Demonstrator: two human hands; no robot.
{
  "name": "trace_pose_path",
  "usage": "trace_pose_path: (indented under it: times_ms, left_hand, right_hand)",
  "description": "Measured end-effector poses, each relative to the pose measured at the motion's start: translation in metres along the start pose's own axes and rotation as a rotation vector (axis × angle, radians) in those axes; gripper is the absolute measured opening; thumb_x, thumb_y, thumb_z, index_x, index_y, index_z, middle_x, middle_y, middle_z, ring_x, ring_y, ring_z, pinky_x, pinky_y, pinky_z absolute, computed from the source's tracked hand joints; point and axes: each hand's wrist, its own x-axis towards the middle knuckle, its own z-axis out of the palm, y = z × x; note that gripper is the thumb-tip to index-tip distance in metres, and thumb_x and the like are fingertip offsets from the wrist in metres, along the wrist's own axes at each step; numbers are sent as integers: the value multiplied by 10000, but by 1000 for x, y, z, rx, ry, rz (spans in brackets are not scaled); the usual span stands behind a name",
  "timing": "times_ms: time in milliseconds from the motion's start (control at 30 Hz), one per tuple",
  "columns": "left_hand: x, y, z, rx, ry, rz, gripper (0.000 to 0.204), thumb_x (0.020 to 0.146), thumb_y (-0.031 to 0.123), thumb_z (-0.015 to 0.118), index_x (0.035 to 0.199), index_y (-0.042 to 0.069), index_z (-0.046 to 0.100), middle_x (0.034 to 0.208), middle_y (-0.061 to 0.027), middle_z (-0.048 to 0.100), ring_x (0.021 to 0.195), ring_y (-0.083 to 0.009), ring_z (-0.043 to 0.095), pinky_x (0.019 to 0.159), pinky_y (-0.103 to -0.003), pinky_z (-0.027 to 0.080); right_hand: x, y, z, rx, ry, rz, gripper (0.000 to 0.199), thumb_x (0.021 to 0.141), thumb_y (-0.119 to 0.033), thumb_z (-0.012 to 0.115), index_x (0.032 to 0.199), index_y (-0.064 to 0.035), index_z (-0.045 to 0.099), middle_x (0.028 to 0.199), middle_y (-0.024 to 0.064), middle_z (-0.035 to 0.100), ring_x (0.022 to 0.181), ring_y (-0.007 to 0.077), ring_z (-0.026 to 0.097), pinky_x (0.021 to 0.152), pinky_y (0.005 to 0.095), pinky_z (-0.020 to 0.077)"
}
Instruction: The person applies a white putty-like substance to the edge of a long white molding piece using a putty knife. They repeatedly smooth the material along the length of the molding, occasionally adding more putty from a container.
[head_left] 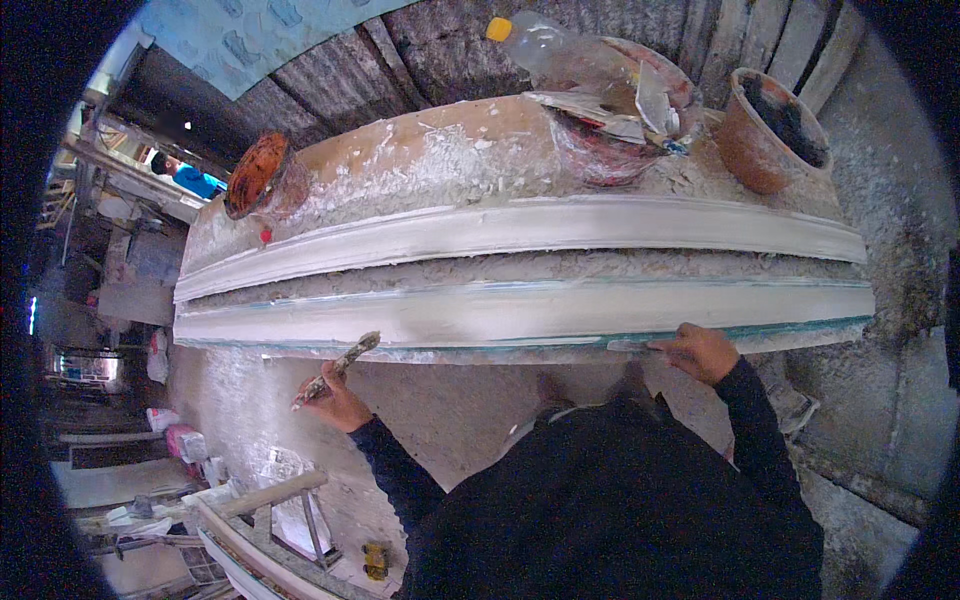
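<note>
Two long white moulded strips lie side by side across a plaster-crusted bench (390, 150): a far strip (560, 226) and a near strip (520, 308), the latter edged in teal along its near side. One left hand (338, 404), fingers closed round a crusted, stick-like tool (352, 354), held at the near side of the bench, left of centre. One right hand (702, 353), thumb and fingers pinching a thin, flat, pale blade (628, 346); the blade points left, at the near strip's teal edge, right of centre; whether it presses there cannot be told.

Far side of the bench, left to right: one orange-lined round pot (282, 185), tilted; one small red round item (266, 236), near it; one reddish, plaster-smeared basin (598, 158) bearing flat broken pieces (600, 118); one clear plastic bottle with yellow cap (550, 50), lying behind; one clay-coloured, dark-mouthed bucket (748, 152), far right.
</note>
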Motion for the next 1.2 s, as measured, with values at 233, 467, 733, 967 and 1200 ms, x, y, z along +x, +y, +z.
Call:
trace_pose_path:
  times_ms: [233,467,733,967,1200]
  left_hand:
    - [-39,-6,-3,-22,-90,-58,341,781,141,650,929,19,369,872,-109,506,747,-176,572,606,-274,521]
    - [-94,3,-9,-40,60,-128,373,787,147,637,979,39,336,947,-160,508,812,-261,606,590,-321,557]
    - [-130,10,-6,-112,158,-228,360,797,137,620,996,65,329,956,-159,502,819,-266,605,566,-301,554]
    - [-143,26,2,-3,140,-300,348,807,137,607,1001,74,325,954,-145,532,818,-242,608,588,-307,549]
    - [-145,25,-4,-37,111,-350,342,807,141,607,1001,66,336,935,-146,544,817,-239,608,601,-313,548]
  right_hand:
    - [24,5,-20,-110,-81,-133,311,789,-325,537,1099,-332,556,781,109,517,686,309,558,571,412,469]
    - [58,7,-21,-107,-214,-279,319,804,-323,514,1122,-335,538,802,111,519,677,308,558,571,421,471]
    - [70,-15,10,-54,-185,-317,343,828,-299,477,1169,-338,494,812,115,522,670,314,567,557,432,468]
    - [130,-114,38,3,-46,-315,313,850,-279,457,1156,-289,521,746,114,515,632,293,549,549,403,461]
    - [126,-90,10,127,-98,-317,335,843,-278,462,1174,-278,513,747,116,518,681,288,551,620,384,452]
